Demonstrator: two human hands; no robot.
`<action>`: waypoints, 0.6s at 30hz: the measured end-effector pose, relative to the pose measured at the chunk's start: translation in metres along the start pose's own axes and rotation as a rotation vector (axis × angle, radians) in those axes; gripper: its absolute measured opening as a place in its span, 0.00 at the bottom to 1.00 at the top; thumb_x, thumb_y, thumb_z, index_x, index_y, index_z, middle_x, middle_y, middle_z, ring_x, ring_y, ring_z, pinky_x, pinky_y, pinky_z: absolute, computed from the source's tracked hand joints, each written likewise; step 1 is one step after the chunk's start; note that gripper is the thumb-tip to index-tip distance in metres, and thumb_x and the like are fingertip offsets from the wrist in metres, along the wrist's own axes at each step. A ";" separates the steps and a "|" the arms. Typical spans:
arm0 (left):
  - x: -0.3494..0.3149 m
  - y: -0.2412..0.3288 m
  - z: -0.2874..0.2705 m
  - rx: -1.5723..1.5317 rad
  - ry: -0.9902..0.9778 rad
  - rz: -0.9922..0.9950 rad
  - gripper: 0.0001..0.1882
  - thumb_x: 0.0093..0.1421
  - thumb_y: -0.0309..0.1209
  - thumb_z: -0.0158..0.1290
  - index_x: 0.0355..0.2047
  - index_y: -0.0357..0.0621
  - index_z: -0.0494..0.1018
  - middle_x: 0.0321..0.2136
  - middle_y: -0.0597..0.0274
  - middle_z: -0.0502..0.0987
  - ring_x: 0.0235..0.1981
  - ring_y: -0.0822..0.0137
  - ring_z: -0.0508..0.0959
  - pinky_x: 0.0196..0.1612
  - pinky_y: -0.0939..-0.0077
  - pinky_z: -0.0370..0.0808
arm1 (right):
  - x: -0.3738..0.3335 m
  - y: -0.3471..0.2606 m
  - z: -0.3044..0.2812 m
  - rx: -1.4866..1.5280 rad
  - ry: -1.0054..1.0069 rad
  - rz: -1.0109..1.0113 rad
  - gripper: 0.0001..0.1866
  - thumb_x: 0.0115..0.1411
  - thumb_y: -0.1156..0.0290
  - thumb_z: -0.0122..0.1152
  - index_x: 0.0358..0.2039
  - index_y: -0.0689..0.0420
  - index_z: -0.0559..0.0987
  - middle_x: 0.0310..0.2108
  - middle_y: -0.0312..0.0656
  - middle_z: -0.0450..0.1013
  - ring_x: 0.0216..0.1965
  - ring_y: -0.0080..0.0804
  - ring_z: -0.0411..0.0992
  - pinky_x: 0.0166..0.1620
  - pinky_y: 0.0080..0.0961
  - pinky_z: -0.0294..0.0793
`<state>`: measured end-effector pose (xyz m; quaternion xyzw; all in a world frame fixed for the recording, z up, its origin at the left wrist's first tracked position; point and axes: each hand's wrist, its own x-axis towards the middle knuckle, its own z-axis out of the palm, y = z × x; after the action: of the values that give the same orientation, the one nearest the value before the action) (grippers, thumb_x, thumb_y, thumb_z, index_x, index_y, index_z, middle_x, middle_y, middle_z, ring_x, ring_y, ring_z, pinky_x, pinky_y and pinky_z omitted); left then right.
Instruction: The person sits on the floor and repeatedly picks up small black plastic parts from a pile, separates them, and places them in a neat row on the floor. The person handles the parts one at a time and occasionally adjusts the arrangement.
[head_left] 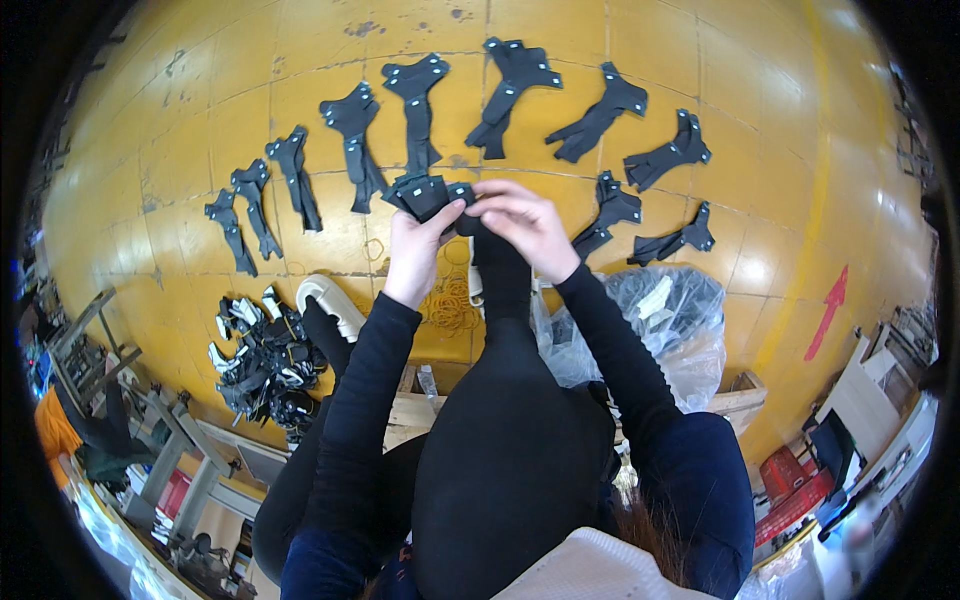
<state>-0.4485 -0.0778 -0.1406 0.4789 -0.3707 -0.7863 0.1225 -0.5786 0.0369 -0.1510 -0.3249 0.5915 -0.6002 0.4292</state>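
Note:
My left hand (413,255) is closed on a small fan of dark grey socks (421,197), its thumb pressed on top. White tags show on the socks' ends. My right hand (528,228) reaches in from the right, with thumb and fingers pinched at the end of one dark sock (460,193) beside the fan. Both hands are close together over my outstretched black-clad leg (503,285). Beyond them, several spread bunches of dark socks (418,110) lie in a wide arc on the floor, each with small white tags.
Loose yellow rubber bands (449,305) lie by my feet. At left is a heap of black-and-white bundles (268,365), next to my light shoe (330,305). A clear plastic bag (665,315) stands at right. Metal frames (195,450) and a person in orange (57,425) are at far left.

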 end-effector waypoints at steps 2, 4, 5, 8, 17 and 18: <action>-0.006 -0.001 0.000 -0.048 -0.023 -0.059 0.09 0.58 0.29 0.54 0.40 0.43 0.74 0.35 0.68 0.78 0.36 0.76 0.77 0.36 0.82 0.73 | -0.010 0.001 0.005 -0.170 0.067 0.022 0.11 0.57 0.73 0.57 0.41 0.58 0.79 0.45 0.41 0.71 0.47 0.30 0.69 0.49 0.22 0.67; -0.007 -0.008 -0.008 -0.118 -0.008 -0.109 0.11 0.62 0.33 0.51 0.43 0.44 0.72 0.40 0.66 0.75 0.42 0.74 0.75 0.43 0.71 0.74 | -0.018 0.008 0.007 0.091 0.087 0.168 0.12 0.59 0.73 0.56 0.43 0.60 0.78 0.47 0.40 0.69 0.49 0.28 0.68 0.50 0.22 0.67; -0.007 -0.006 -0.006 -0.112 -0.040 -0.134 0.12 0.62 0.33 0.50 0.44 0.42 0.72 0.41 0.64 0.75 0.42 0.72 0.75 0.44 0.69 0.74 | -0.022 0.007 0.005 0.227 0.115 0.187 0.13 0.60 0.74 0.55 0.45 0.62 0.77 0.50 0.39 0.65 0.50 0.26 0.67 0.52 0.22 0.66; -0.007 -0.008 -0.001 -0.003 -0.113 -0.151 0.12 0.62 0.31 0.49 0.44 0.39 0.71 0.43 0.57 0.75 0.43 0.67 0.76 0.48 0.68 0.74 | -0.035 0.011 -0.002 0.351 0.298 0.267 0.16 0.60 0.74 0.54 0.49 0.61 0.74 0.53 0.39 0.64 0.52 0.27 0.65 0.53 0.22 0.64; -0.010 -0.005 -0.019 -0.099 -0.262 -0.235 0.22 0.68 0.41 0.35 0.57 0.41 0.59 0.49 0.55 0.70 0.46 0.64 0.73 0.53 0.69 0.69 | -0.080 0.056 -0.075 0.200 0.977 0.284 0.13 0.56 0.79 0.57 0.43 0.62 0.78 0.35 0.35 0.75 0.34 0.17 0.69 0.39 0.15 0.68; -0.009 -0.002 -0.015 -0.132 -0.310 -0.234 0.23 0.68 0.40 0.34 0.57 0.41 0.58 0.49 0.55 0.70 0.46 0.64 0.73 0.53 0.68 0.69 | -0.095 0.065 -0.093 0.170 1.078 0.280 0.13 0.55 0.78 0.58 0.42 0.62 0.78 0.33 0.34 0.75 0.32 0.17 0.69 0.38 0.15 0.67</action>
<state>-0.4303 -0.0781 -0.1402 0.3829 -0.2746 -0.8820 0.0030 -0.6137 0.1673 -0.2123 0.1451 0.7142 -0.6642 0.1663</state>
